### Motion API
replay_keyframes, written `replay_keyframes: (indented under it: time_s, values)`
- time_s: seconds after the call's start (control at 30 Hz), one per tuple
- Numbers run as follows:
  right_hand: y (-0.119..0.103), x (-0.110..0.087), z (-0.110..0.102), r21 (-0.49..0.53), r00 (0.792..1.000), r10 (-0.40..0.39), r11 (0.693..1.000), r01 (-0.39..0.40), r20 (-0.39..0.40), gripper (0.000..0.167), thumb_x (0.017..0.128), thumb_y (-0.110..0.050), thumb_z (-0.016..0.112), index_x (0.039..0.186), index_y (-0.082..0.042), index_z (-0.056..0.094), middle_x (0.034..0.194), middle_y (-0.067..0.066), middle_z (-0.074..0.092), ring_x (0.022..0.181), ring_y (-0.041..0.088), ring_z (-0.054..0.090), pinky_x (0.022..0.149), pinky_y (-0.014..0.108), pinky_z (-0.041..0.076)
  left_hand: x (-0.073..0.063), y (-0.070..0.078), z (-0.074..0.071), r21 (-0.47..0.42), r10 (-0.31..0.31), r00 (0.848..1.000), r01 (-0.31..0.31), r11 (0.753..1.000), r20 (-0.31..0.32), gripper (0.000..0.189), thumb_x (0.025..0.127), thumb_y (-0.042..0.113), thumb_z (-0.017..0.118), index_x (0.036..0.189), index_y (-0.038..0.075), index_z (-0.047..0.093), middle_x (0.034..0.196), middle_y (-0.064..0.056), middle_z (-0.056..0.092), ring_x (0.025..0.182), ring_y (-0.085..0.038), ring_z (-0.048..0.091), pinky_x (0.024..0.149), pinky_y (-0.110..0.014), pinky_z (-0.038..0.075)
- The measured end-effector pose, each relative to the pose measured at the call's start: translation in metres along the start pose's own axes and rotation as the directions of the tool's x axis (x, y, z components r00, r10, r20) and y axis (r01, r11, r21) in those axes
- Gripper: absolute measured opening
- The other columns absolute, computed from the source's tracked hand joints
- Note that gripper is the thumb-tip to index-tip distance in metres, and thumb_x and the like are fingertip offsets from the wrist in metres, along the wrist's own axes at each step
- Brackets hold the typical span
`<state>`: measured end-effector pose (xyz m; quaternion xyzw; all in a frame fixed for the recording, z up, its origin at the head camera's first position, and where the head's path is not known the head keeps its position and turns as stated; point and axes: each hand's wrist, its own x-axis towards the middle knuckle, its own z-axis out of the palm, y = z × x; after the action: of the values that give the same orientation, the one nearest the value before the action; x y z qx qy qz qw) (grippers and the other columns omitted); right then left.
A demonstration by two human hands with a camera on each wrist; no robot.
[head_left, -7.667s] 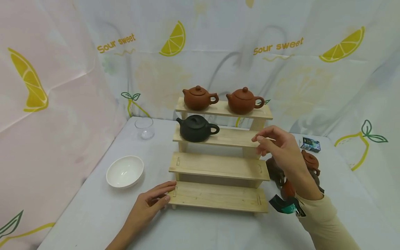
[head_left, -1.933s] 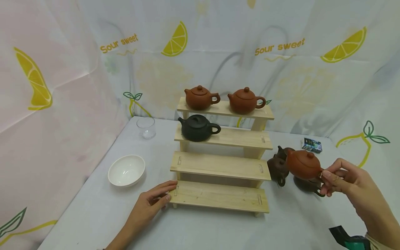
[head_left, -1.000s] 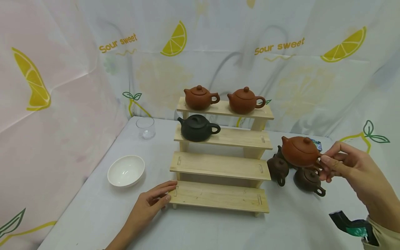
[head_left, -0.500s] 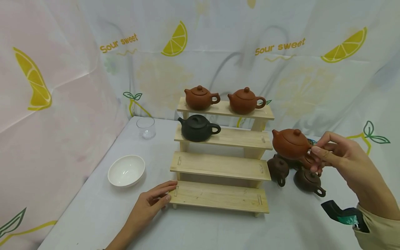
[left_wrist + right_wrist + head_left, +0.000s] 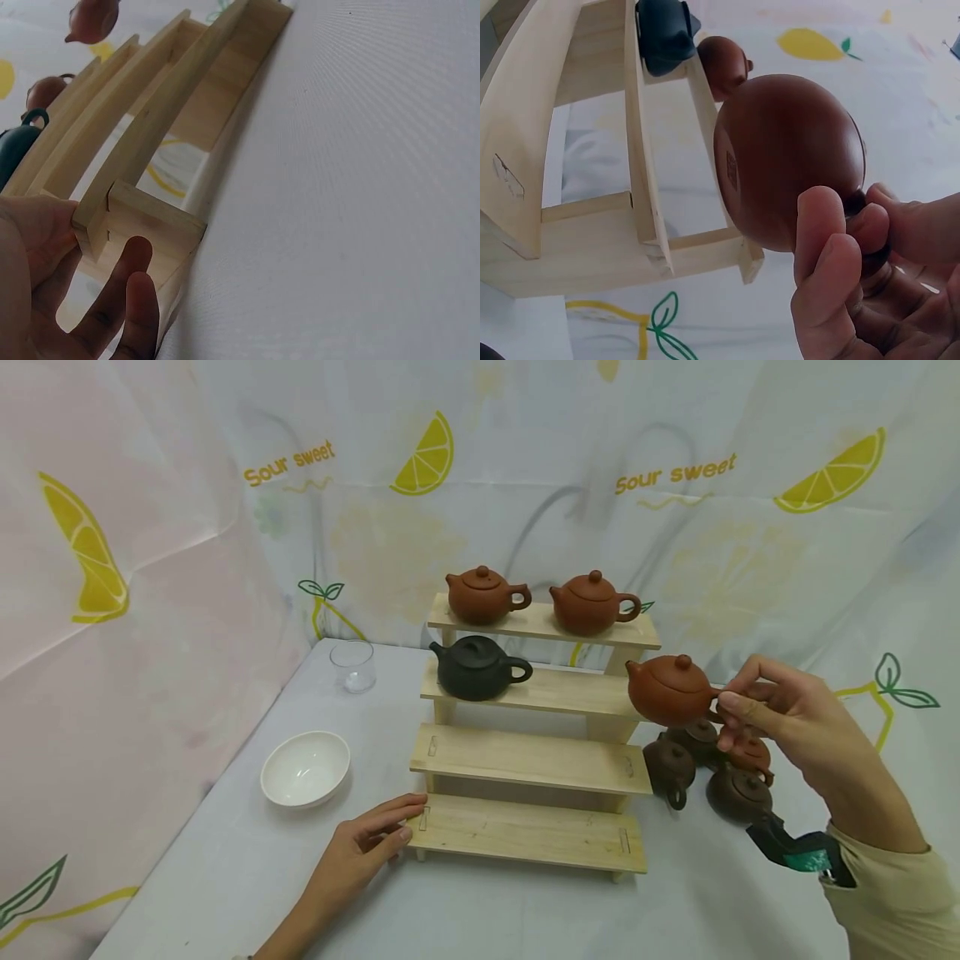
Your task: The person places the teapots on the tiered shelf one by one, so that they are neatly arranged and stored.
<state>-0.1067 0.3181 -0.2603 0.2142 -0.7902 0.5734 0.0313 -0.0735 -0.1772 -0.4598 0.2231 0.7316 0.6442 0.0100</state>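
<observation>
My right hand (image 5: 787, 718) pinches the handle of a reddish-brown clay teapot (image 5: 670, 693), holding it raised by the right end of the second shelf from the top. Its rounded underside, with a small stamp, faces the right wrist view. The left hand (image 5: 360, 847) touches the left end of the lowest step of a four-tier wooden stand (image 5: 525, 835), its fingers loosely extended. On the top tier sit two reddish-brown teapots, one on the left (image 5: 478, 600) and one on the right (image 5: 588, 606). A black teapot (image 5: 472, 670) occupies the left of the second tier.
Right of the stand, several small teapots cluster on the white cloth: dark brown ones (image 5: 738, 793) and a reddish one (image 5: 752, 755). To the left are a white bowl (image 5: 305, 768) and a clear glass (image 5: 352, 667). A lemon-print curtain (image 5: 525, 468) hangs behind.
The right hand was empty near the second shelf, then took hold of the reddish-brown teapot from the cluster. It has since lifted it up and leftward to the shelf's end. The left hand stays put.
</observation>
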Motion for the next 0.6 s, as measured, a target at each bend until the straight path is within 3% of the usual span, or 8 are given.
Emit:
replay_keyframes:
  time_s: [0.17, 0.37, 0.6]
  values:
    - [0.002, 0.010, 0.006, -0.016, 1.000, -0.010, 1.000, 0.010, 0.007, 0.004, 0.101, 0.008, 0.060, 0.100, 0.006, 0.058, 0.074, 0.019, 0.069, 0.059, 0.024, 0.069, 0.050, 0.028, 0.051, 0.000, 0.000, 0.000, 0.006, 0.000, 1.000, 0.001, 1.000, -0.002, 0.032, 0.101, 0.002, 0.067, 0.132, 0.003, 0.070, 0.144, -0.012, 0.061, 0.107, -0.016, 0.063, 0.070, -0.032, 0.057]
    - [0.004, 0.021, 0.012, 0.043, 1.000, 0.008, 0.999, -0.009, 0.025, 0.007, 0.102, 0.011, 0.057, 0.101, 0.005, 0.059, 0.081, 0.018, 0.071, 0.061, 0.025, 0.069, 0.055, 0.029, 0.055, 0.001, 0.000, 0.000, 0.015, -0.002, 1.000, 0.003, 1.000, -0.007, 0.031, 0.101, 0.002, 0.067, 0.132, 0.003, 0.071, 0.144, -0.011, 0.061, 0.111, -0.012, 0.062, 0.071, -0.032, 0.057]
    - [0.007, 0.033, 0.024, 0.042, 1.000, 0.017, 0.999, -0.017, 0.000, 0.004, 0.102, 0.008, 0.060, 0.099, 0.006, 0.057, 0.080, 0.016, 0.069, 0.060, 0.026, 0.069, 0.054, 0.030, 0.055, 0.000, 0.000, 0.000, 0.011, 0.003, 1.000, -0.003, 1.000, -0.004, 0.031, 0.100, 0.001, 0.067, 0.132, 0.003, 0.071, 0.143, -0.012, 0.061, 0.111, -0.011, 0.061, 0.071, -0.031, 0.057]
